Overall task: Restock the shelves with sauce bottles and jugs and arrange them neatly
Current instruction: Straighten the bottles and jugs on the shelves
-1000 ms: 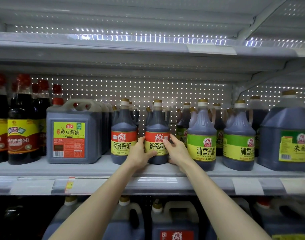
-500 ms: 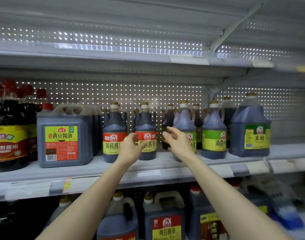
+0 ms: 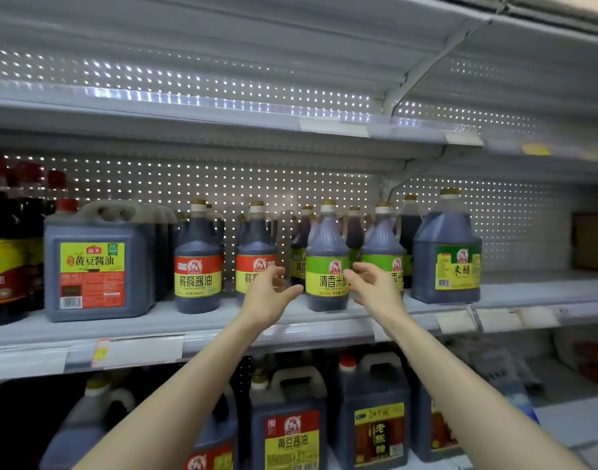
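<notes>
The middle shelf (image 3: 222, 330) carries a row of dark sauce bottles and jugs. Two red-labelled soy bottles stand near the centre, one (image 3: 198, 262) on the left and one (image 3: 255, 252) partly behind my left hand (image 3: 267, 293). A green-labelled vinegar bottle (image 3: 326, 266) stands between my two hands. My right hand (image 3: 375, 290) hovers just right of it, in front of a second green-labelled bottle (image 3: 384, 242). Both hands have loose, spread fingers and hold nothing.
A square soy jug (image 3: 97, 262) and red-capped bottles (image 3: 9, 239) fill the shelf's left end. A large vinegar jug (image 3: 446, 252) stands to the right, with bare shelf (image 3: 535, 286) beyond it. Several jugs sit on the lower shelf (image 3: 292, 422). The upper shelf edge (image 3: 222, 113) hangs overhead.
Both hands let go of the second red-labelled soy bottle and moved right, now flanking the green-labelled vinegar bottle. The view has shifted to the right.
</notes>
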